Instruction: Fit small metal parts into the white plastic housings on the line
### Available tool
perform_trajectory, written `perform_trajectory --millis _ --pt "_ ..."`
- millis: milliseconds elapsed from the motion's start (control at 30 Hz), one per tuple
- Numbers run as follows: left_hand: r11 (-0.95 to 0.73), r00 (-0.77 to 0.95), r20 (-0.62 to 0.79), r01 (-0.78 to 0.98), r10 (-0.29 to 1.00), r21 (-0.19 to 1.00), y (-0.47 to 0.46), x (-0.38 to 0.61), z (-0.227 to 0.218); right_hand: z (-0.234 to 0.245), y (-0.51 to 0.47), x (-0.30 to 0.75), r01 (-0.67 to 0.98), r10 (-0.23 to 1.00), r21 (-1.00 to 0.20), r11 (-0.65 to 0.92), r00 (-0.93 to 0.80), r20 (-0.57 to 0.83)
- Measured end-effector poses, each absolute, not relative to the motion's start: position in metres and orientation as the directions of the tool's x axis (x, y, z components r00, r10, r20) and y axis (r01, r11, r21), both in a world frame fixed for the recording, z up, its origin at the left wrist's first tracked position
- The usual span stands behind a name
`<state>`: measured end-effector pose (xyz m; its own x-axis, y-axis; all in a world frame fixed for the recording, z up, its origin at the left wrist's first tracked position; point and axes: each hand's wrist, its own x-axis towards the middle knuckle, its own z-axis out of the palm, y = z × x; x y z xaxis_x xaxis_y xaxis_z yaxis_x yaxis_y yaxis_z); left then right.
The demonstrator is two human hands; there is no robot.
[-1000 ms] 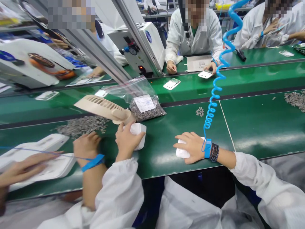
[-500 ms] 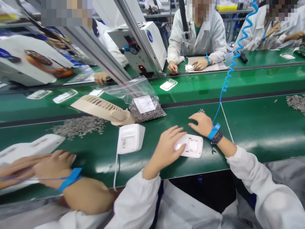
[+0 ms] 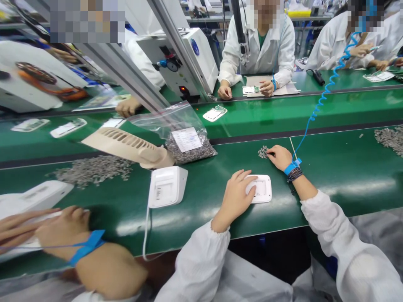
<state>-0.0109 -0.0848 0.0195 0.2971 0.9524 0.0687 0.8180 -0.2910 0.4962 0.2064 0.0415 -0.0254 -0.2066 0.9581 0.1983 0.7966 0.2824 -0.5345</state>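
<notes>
A small white housing (image 3: 263, 188) lies open side up on the green bench top (image 3: 330, 176) in front of me. My left hand (image 3: 235, 193) rests on its left end, fingers curved over it and holding it down. My right hand (image 3: 278, 156) reaches past it to a little heap of small screws (image 3: 262, 152). Its fingertips are pinched together at the heap's edge, and whatever is between them is too small to see. A blue wrist strap (image 3: 292, 166) with a coiled blue cord (image 3: 327, 88) is on my right wrist.
A second white housing (image 3: 167, 186) with a cable lies to the left, behind it a beige fan (image 3: 126, 147) and a bag of screws (image 3: 185, 140). A co-worker's hands (image 3: 59, 235) handle a white part at lower left. People sit across the conveyor (image 3: 315, 107).
My left hand has gone from the left housing to the right one and settled on it. My right hand left that housing and reached forward to the screw heap.
</notes>
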Motion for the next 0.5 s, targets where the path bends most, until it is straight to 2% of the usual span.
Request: perform_trajectory --millis 133,233,333,433,500 --pt "-0.306 0.314 0.086 0.768 0.946 0.563 -0.078 -0.011 0.025 -0.024 0.043 0.209 0.806 0.965 -0.532 0.26 -0.199 0.17" --pt "-0.299 0.316 0.08 0.744 0.945 0.597 -0.072 -0.016 0.026 -0.025 0.045 0.212 0.773 0.959 -0.57 0.279 -0.2 0.198" --pt "-0.299 0.322 0.075 0.736 0.944 0.608 -0.068 -0.019 0.021 -0.025 0.047 0.214 0.656 0.962 -0.705 0.27 -0.156 0.223" --pt "-0.309 0.308 0.103 0.756 0.946 0.577 -0.065 -0.018 0.015 -0.025 0.049 0.214 0.472 0.975 -0.853 0.221 -0.133 0.179" --pt "-0.31 0.286 0.13 0.781 0.949 0.542 -0.062 -0.016 0.014 -0.023 0.048 0.212 0.382 0.979 -0.904 0.191 -0.139 0.149"
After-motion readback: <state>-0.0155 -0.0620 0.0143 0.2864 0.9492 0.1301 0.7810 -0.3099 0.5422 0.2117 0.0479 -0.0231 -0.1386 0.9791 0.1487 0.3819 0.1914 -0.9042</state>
